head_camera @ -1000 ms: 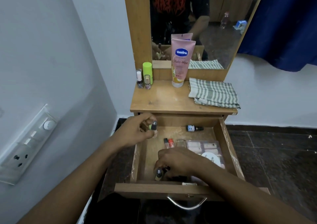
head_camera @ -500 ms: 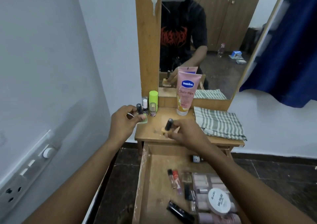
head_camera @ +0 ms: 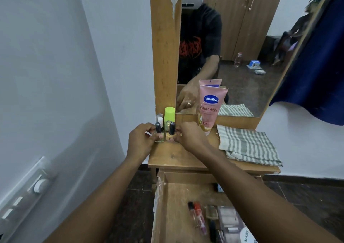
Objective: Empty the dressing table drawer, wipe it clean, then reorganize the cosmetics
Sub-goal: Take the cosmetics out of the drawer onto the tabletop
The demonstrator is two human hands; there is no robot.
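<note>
At the back left of the wooden dressing table top [head_camera: 178,157], my left hand [head_camera: 140,140] holds a pale green nail polish bottle [head_camera: 159,133] with a black cap. Right beside it, my right hand [head_camera: 189,136] pinches a yellow nail polish bottle [head_camera: 170,132], also black-capped. Both bottles stand upright on the table top, close together. Below, the open drawer [head_camera: 162,205] holds red lip tubes [head_camera: 198,216], dark tubes, a palette and a white jar [head_camera: 246,236]; my right forearm hides part of it.
Behind the two bottles stand a lime-capped bottle [head_camera: 169,115] and small vials. A pink Vaseline tube [head_camera: 209,108] leans on the mirror [head_camera: 242,47]. A folded striped cloth [head_camera: 247,145] lies at the right. A white wall is close on the left.
Both hands rose from the drawer with a nail polish bottle each and moved to the table's back left corner, where the bottles now stand side by side.
</note>
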